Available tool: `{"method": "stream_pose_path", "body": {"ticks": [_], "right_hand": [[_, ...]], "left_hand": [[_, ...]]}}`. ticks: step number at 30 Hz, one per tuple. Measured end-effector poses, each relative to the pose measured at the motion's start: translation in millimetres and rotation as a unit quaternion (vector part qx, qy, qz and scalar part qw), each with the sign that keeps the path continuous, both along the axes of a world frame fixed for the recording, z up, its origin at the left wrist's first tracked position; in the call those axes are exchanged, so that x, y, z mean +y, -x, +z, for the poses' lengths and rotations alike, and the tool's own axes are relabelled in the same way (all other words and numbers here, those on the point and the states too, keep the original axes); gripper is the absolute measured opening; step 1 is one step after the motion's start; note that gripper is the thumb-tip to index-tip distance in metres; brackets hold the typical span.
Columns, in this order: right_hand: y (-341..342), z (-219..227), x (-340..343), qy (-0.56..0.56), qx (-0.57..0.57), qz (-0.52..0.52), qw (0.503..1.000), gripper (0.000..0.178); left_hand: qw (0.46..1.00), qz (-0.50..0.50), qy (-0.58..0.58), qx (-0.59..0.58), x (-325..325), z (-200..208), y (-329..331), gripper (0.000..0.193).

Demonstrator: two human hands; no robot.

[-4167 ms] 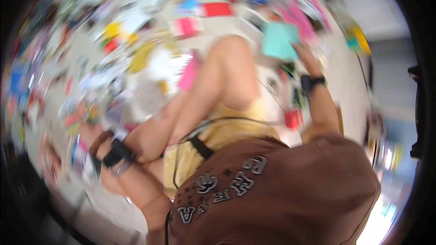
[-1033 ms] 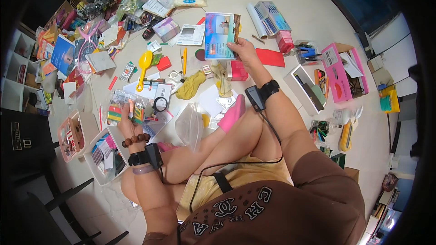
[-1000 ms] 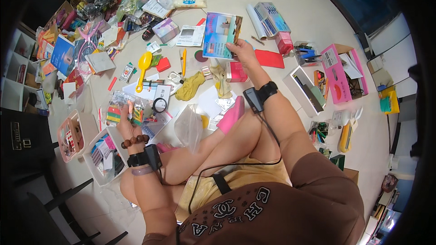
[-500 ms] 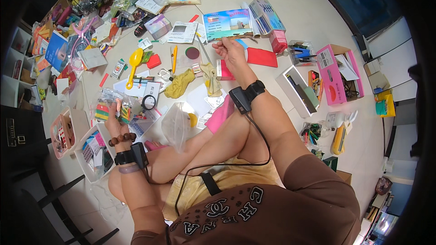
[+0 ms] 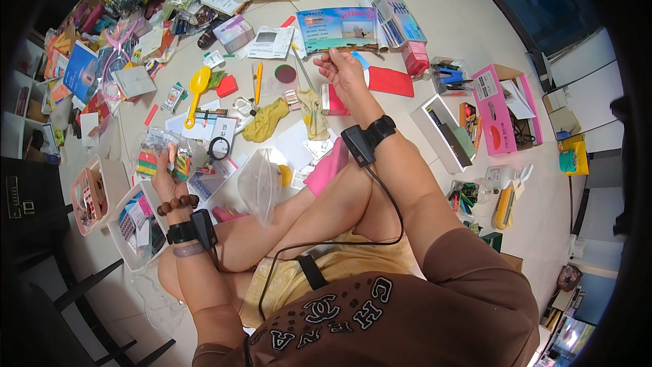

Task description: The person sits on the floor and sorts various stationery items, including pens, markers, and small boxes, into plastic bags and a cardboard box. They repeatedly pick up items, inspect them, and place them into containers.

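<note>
My left hand [image 5: 163,175] is closed around a clear plastic bag [image 5: 146,162] of bright striped pieces in red, yellow and green, above the left-hand boxes. My right hand [image 5: 343,75] reaches forward, fingers curled at the near edge of a glossy picture sheet [image 5: 339,29] with a blue and pink seaside print. The fingertips appear to pinch that edge. Below this hand lie a red envelope [image 5: 389,82] and a red-and-white box [image 5: 333,100]. A yellow toy scoop [image 5: 198,86], a yellow pencil [image 5: 258,81] and a yellow cloth [image 5: 267,120] lie between my hands.
A heap of bags and papers [image 5: 142,0] covers the far left. Beside my left arm stand a pink basket [image 5: 97,197] and a white bin [image 5: 122,251]. On the right are a white box [image 5: 435,132] and a pink box [image 5: 492,119]. A clear bag [image 5: 257,187] sits before my legs.
The picture sheet has shifted slightly and looks more bowed, with my right hand at its near edge. My left hand keeps the plastic bag and has moved slightly left. The view has shifted slightly.
</note>
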State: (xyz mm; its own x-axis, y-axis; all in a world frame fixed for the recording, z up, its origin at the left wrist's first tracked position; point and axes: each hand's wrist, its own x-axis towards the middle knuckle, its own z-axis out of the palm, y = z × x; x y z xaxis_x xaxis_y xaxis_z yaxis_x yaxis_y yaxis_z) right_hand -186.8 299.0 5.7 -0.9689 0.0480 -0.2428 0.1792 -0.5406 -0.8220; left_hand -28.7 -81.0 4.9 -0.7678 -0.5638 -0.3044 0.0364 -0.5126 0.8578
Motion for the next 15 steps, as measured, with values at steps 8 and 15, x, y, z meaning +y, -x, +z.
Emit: {"method": "stream_pose_path", "body": {"ticks": [8,15], "right_hand": [[-1.6,3.8,2.8,0.038,-0.005,0.003,0.999,0.018],[-1.9,6.1,2.1,0.036,-0.003,0.003,0.999,0.018]], "left_hand": [[1.0,0.019,0.004,0.018,6.4,4.8,-0.2,0.029],[1.0,0.013,-0.009,0.018,5.3,3.9,-0.6,0.028]]}}
